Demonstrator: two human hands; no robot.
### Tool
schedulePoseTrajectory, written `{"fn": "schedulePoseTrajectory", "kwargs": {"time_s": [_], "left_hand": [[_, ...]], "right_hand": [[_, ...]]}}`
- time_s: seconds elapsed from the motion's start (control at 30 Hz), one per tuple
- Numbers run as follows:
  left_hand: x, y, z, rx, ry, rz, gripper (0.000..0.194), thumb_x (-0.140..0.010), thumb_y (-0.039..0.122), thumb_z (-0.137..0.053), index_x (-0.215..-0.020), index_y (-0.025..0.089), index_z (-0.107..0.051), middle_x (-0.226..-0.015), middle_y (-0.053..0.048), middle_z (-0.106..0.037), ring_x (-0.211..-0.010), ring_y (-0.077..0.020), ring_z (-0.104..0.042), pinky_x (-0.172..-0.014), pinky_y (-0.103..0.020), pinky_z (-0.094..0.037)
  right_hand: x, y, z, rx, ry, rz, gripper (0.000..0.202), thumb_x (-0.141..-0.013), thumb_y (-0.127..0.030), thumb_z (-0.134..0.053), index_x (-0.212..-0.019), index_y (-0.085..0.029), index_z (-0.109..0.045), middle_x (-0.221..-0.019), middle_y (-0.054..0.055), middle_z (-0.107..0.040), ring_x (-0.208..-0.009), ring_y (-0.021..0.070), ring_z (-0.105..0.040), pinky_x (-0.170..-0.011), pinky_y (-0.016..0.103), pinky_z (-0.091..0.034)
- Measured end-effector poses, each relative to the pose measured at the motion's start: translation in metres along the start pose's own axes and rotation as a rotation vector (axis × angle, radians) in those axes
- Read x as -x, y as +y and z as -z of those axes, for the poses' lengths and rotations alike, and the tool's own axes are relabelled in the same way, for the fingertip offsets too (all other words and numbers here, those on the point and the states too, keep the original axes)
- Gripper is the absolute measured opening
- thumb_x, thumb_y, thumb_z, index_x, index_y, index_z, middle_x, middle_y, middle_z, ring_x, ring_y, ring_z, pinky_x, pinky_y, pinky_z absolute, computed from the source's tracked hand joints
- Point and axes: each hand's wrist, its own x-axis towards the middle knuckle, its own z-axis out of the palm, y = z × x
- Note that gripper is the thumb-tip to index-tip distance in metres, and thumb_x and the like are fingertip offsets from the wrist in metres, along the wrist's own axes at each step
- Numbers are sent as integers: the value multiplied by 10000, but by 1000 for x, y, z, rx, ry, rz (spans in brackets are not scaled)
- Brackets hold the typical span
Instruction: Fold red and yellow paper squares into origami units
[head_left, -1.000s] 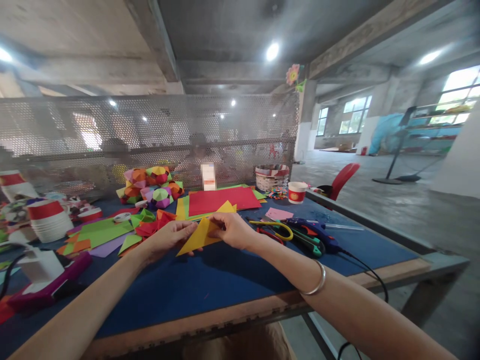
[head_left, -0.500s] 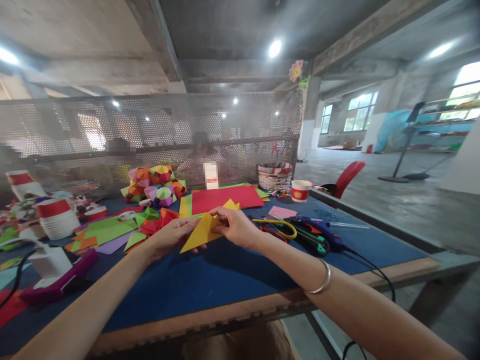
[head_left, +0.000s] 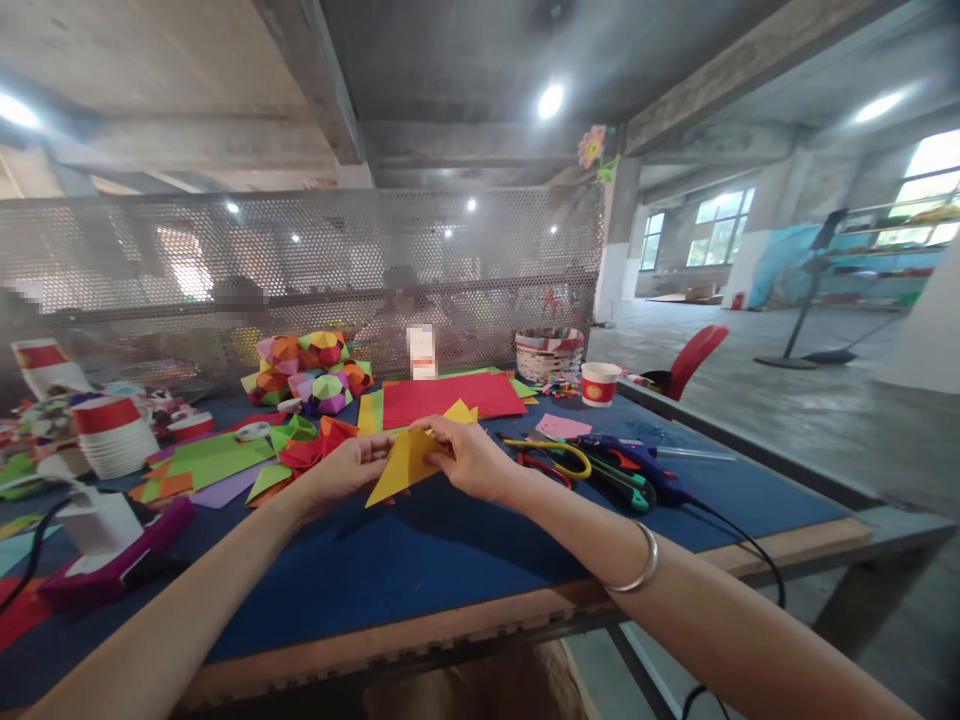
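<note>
A folded yellow paper (head_left: 397,472) with pointed corners is held above the blue table top (head_left: 360,590). My right hand (head_left: 474,458) pinches its upper right part between thumb and fingers. At its left edge is my left hand (head_left: 346,474), fingers closed on the paper and some fingertips behind and below it. Just beyond the hands lies a stack of red sheets (head_left: 450,398). Red folded paper (head_left: 319,445) sits left of my left hand.
Yellow-handled scissors (head_left: 574,460), a green cutter (head_left: 634,490) and a blue glue gun (head_left: 667,478) lie on the right. Paper cups (head_left: 112,440) and a purple power strip (head_left: 127,560) stand left. Behind are paper balls (head_left: 326,390) and a basket (head_left: 550,355).
The yellow paper's lower tip has shifted slightly right. My left hand's fingers have changed position a little at the paper's edge; my right hand keeps its pinch.
</note>
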Motion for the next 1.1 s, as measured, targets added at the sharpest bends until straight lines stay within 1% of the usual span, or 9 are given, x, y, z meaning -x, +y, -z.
{"fn": "schedulePoseTrajectory", "kwargs": {"time_s": [0.13, 0.27, 0.4, 0.53, 0.67, 0.77, 0.87, 0.97, 1.1], "left_hand": [[1, 0, -2, -20, -56, -12, 505, -622, 400, -911, -1047, 200, -725, -1034, -101, -798, -768, -245, -774, -625, -303, -590], [2, -2, -1, -30, -93, -27, 398, -650, 322, -865, -992, 198, -703, -991, -90, -795, -793, -242, -771, -647, -310, -601], [3, -2, -1, -35, -122, -37, 380, -648, 269, -819, -1004, 196, -708, -1014, -92, -797, -798, -237, -771, -660, -312, -605], [4, -2, -2, -47, -133, -39, 296, -632, 203, -779, -923, 181, -728, -820, -63, -786, -731, -224, -756, -637, -299, -596], [2, -3, 1, -35, -61, -63, 248, -670, 275, -829, -880, 178, -741, -740, -53, -768, -673, -199, -723, -621, -285, -572], [-1, -4, 5, 6, 44, -85, 293, -635, 342, -888, -831, 179, -743, -754, -42, -770, -650, -175, -697, -622, -269, -548], [-2, -4, 8, 59, 121, -111, 348, -603, 366, -911, -861, 183, -765, -856, -45, -795, -724, -183, -705, -684, -276, -546], [-2, -4, 8, 116, 162, -125, 433, -575, 389, -920, -927, 182, -774, -952, -73, -806, -839, -239, -726, -759, -323, -557], [-2, -2, 6, 180, 193, -121, 493, -535, 364, -927, -960, 174, -762, -970, -89, -804, -923, -287, -729, -800, -360, -567]], "right_hand": [[2, -5, -1, 5, -22, 56, 525, -864, -19, -574, -1343, -228, -629, -1038, 61, -769, -918, 218, -731, -824, 317, -552], [5, -8, -5, -20, -13, 111, 525, -864, 9, -512, -1331, -213, -608, -895, 28, -731, -796, 189, -703, -762, 288, -535], [6, -7, -7, -46, -14, 148, 485, -862, 27, -481, -1273, -212, -576, -952, 27, -728, -864, 177, -712, -794, 273, -532], [6, -8, -6, -49, 14, 236, 458, -815, 60, -491, -1191, -191, -567, -1107, 79, -720, -999, 195, -699, -865, 302, -538], [5, -13, -2, 154, 77, 324, 314, -797, 47, -569, -980, -198, -639, -1181, 96, -685, -1142, 248, -626, -1013, 429, -487], [6, -14, -1, 287, 80, 335, 258, -794, 29, -613, -903, -195, -679, -1264, 110, -643, -1212, 286, -573, -1042, 510, -445], [6, -11, -2, 351, 59, 307, 255, -778, 23, -647, -892, -196, -709, -1238, 104, -644, -1196, 288, -569, -1018, 494, -447], [4, -5, -2, 388, 61, 276, 225, -769, 3, -693, -874, -195, -714, -1175, 94, -659, -1138, 273, -579, -979, 451, -460], [3, 0, -1, 405, 93, 258, 187, -789, -37, -715, -899, -188, -707, -1110, 89, -674, -1086, 262, -586, -958, 431, -463]]}}
